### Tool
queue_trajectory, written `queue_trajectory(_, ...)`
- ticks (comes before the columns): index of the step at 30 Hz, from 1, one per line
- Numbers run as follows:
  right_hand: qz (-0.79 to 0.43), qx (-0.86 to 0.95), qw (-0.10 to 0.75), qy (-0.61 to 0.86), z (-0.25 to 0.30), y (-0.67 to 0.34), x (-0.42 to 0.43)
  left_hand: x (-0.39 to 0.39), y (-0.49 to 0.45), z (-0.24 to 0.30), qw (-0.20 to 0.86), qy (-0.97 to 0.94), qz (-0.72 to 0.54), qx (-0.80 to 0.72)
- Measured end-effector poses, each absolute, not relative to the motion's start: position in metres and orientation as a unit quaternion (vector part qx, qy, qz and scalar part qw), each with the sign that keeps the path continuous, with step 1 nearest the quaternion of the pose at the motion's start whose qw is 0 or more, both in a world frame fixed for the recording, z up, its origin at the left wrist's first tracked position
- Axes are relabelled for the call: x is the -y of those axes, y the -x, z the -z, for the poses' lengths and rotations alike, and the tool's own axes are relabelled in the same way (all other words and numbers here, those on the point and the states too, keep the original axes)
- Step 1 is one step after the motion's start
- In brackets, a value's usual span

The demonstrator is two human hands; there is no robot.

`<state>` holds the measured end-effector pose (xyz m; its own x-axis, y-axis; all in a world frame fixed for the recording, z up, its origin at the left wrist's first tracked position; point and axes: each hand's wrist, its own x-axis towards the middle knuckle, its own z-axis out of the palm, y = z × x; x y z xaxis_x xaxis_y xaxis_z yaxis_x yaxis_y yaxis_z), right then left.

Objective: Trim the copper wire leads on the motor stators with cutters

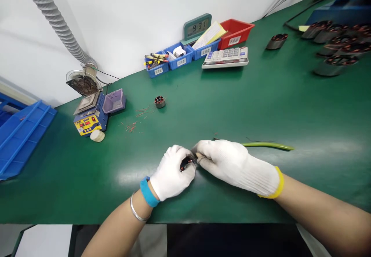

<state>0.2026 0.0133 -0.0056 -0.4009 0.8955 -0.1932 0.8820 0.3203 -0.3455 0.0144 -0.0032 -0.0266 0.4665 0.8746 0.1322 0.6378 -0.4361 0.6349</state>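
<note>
My left hand [173, 173], in a white glove, is wrapped round a small motor stator [185, 163] with dark insulation and bits of copper winding. The glove covers most of the stator. My right hand [232, 162], gloved in white with a yellow cuff, meets it at the stator's right side. Its thumb and fingers are pinched together there; what lies between them is hidden. Just behind the right hand a slim green handle [268, 145] lies on the table, its other end out of sight behind the glove.
Another small stator [159, 102] and copper wire scraps [131, 126] lie on the green table. A yellow-blue soldering unit [89, 123] and purple tray [114, 101] stand left. Blue bins [181, 60], a red bin [236, 33], a calculator [226, 58] and clock [197, 26] are behind; several larger stators [336, 67] stand right.
</note>
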Motion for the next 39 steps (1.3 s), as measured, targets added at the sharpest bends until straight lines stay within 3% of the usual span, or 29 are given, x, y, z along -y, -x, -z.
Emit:
queue_trajectory(5, -0.218, 0.801, 0.008, 0.558, 0.004, -0.202, -0.018, 0.004, -0.019, 0.030, 0.248, -0.822, -0.222, -0.463)
queue_trajectory(12, -0.418, 0.713, 0.041, 0.561, 0.001, -0.205, -0.027, 0.001, -0.032, 0.047, 0.206, -0.799, -0.276, -0.494)
queue_trajectory(21, -0.446, 0.694, 0.051, 0.563, 0.001, -0.206, -0.028, 0.002, -0.027, 0.041, 0.271, -0.773, -0.352, -0.453)
queue_trajectory(26, -0.469, 0.693, 0.038, 0.546, -0.005, -0.209, -0.015, -0.004, -0.025, 0.031, 0.351, -0.721, -0.320, -0.504)
queue_trajectory(31, -0.443, 0.736, 0.053, 0.509, -0.002, -0.201, 0.001, -0.013, -0.032, 0.026, 0.325, -0.724, -0.228, -0.564)
queue_trajectory(35, -0.574, 0.651, 0.122, 0.481, 0.006, -0.205, 0.000, -0.016, -0.032, 0.025, 0.316, -0.735, -0.203, -0.564)
queue_trajectory(37, -0.557, 0.656, 0.142, 0.489, 0.008, -0.215, -0.002, -0.016, -0.024, 0.021, 0.356, -0.716, -0.218, -0.560)
queue_trajectory(39, -0.444, 0.730, 0.147, 0.498, 0.010, -0.224, -0.003, -0.014, -0.012, 0.014, 0.424, -0.685, -0.233, -0.545)
